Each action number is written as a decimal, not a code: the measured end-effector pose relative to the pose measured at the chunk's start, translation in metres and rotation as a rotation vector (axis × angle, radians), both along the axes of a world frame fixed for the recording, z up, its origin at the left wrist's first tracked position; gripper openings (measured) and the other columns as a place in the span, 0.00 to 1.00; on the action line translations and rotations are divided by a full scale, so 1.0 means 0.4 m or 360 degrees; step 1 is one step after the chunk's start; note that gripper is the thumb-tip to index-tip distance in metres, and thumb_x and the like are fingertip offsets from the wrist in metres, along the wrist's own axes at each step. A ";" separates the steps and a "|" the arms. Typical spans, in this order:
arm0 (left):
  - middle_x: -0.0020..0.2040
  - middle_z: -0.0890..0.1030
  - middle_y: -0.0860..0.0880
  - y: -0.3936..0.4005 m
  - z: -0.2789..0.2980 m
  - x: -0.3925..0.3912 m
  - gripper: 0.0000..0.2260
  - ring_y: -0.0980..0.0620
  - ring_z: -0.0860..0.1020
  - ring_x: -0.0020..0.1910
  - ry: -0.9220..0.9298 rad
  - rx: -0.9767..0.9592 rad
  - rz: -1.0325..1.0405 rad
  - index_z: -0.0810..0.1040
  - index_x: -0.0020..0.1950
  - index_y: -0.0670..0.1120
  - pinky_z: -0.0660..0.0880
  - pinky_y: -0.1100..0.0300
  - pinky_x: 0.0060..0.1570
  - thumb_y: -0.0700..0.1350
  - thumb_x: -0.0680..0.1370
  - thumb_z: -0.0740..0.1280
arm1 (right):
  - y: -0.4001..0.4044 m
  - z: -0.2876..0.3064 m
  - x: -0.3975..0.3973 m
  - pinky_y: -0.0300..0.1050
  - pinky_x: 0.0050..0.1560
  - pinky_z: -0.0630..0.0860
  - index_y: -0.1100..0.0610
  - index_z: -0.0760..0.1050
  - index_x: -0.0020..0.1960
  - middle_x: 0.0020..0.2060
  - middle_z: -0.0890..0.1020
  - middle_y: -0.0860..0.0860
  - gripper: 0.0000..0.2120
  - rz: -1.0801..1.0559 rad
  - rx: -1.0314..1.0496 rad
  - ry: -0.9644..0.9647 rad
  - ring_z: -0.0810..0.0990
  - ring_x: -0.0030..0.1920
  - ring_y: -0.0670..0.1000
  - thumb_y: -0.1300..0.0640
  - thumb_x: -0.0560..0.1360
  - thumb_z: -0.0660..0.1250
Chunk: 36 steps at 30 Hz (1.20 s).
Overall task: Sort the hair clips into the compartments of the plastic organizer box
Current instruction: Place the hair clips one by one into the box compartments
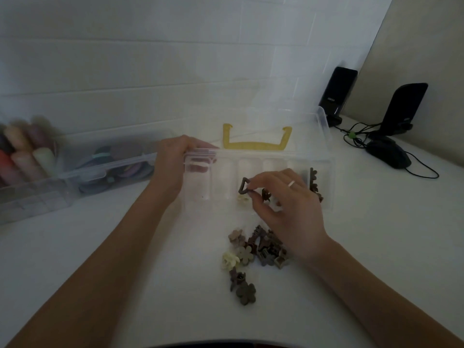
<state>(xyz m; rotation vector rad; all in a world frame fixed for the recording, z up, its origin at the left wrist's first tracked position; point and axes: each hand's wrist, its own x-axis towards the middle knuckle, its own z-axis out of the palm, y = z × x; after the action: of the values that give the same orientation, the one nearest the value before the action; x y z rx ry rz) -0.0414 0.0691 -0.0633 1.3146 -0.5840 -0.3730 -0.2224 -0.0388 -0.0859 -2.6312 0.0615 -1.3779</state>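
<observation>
On white desk (125, 247), barely begun: few clips lying inside organizer box (324, 172), left hand (173, 159) gripping its 9 o'clock edge, right hand (283, 197) pinching a dark triangular clip (243, 185) over a middle compartment, unsorted pile (256, 249) waiting at 6 o'clock.

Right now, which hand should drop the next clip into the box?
Right. The right hand already pinches a dark triangular clip over the organizer box compartments; the left hand grips the box's left end.

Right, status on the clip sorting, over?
Left hand grips box edge. Right hand pinches dark clip over box. Pile unsorted. Nothing blocking.
</observation>
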 end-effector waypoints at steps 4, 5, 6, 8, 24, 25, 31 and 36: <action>0.31 0.83 0.49 -0.003 0.000 -0.006 0.16 0.53 0.80 0.31 0.0003 0.0002 0.0017 0.82 0.33 0.43 0.76 0.62 0.32 0.37 0.72 0.56 | -0.009 -0.008 0.008 0.37 0.42 0.70 0.55 0.78 0.49 0.48 0.79 0.51 0.08 -0.0158 -0.0078 0.0043 0.73 0.46 0.49 0.62 0.70 0.70; 0.30 0.83 0.49 -0.002 0.002 -0.008 0.15 0.53 0.80 0.31 0.0010 0.0003 0.0023 0.81 0.34 0.41 0.76 0.61 0.32 0.36 0.73 0.55 | -0.008 -0.005 0.006 0.36 0.43 0.68 0.55 0.78 0.49 0.48 0.78 0.52 0.08 -0.0166 -0.0059 0.0033 0.72 0.46 0.49 0.61 0.70 0.70; 0.30 0.83 0.49 -0.002 0.002 -0.009 0.15 0.54 0.80 0.30 0.0010 0.0001 0.0029 0.80 0.34 0.41 0.76 0.61 0.32 0.36 0.73 0.55 | -0.007 0.000 0.002 0.37 0.43 0.67 0.56 0.78 0.47 0.48 0.78 0.52 0.06 -0.0156 -0.0047 0.0029 0.71 0.44 0.49 0.60 0.70 0.69; 0.30 0.83 0.49 -0.003 0.003 -0.010 0.17 0.54 0.80 0.30 0.0007 -0.0006 0.0033 0.81 0.32 0.43 0.76 0.61 0.31 0.36 0.73 0.55 | -0.013 0.007 -0.009 0.41 0.39 0.68 0.56 0.80 0.41 0.44 0.77 0.51 0.03 -0.0088 -0.0069 0.0105 0.69 0.39 0.48 0.59 0.71 0.67; 0.33 0.83 0.44 -0.008 -0.013 0.008 0.12 0.45 0.80 0.34 0.0001 0.0008 -0.0038 0.83 0.32 0.43 0.77 0.59 0.31 0.43 0.64 0.59 | 0.004 0.027 -0.017 0.37 0.20 0.64 0.50 0.64 0.71 0.20 0.70 0.45 0.23 -0.0421 -0.0017 0.0793 0.68 0.19 0.45 0.52 0.76 0.56; 0.33 0.83 0.44 -0.009 -0.013 0.008 0.12 0.46 0.80 0.34 -0.0001 0.0008 -0.0038 0.83 0.32 0.44 0.77 0.60 0.31 0.43 0.64 0.59 | 0.005 0.031 -0.020 0.37 0.19 0.66 0.50 0.69 0.66 0.19 0.68 0.44 0.20 -0.0386 0.0028 0.0754 0.67 0.18 0.45 0.53 0.75 0.55; 0.33 0.83 0.45 -0.008 -0.015 0.007 0.14 0.47 0.80 0.33 -0.0016 -0.0015 -0.0050 0.83 0.32 0.44 0.77 0.60 0.31 0.40 0.68 0.58 | -0.001 0.023 -0.020 0.38 0.19 0.71 0.47 0.83 0.48 0.17 0.69 0.42 0.20 -0.0287 0.0006 0.0748 0.68 0.17 0.45 0.51 0.71 0.52; 0.33 0.83 0.45 -0.006 -0.014 0.004 0.14 0.48 0.81 0.35 -0.0060 -0.0030 -0.0064 0.83 0.33 0.44 0.76 0.60 0.31 0.40 0.69 0.57 | 0.008 0.035 -0.019 0.37 0.25 0.65 0.46 0.57 0.75 0.21 0.71 0.46 0.26 -0.0427 -0.0091 0.1007 0.72 0.22 0.49 0.52 0.77 0.53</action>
<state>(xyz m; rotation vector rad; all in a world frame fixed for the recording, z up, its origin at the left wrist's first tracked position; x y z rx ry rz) -0.0397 0.0666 -0.0688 1.2955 -0.6449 -0.3754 -0.2299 -0.0357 -0.0719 -3.0813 0.4716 -0.5482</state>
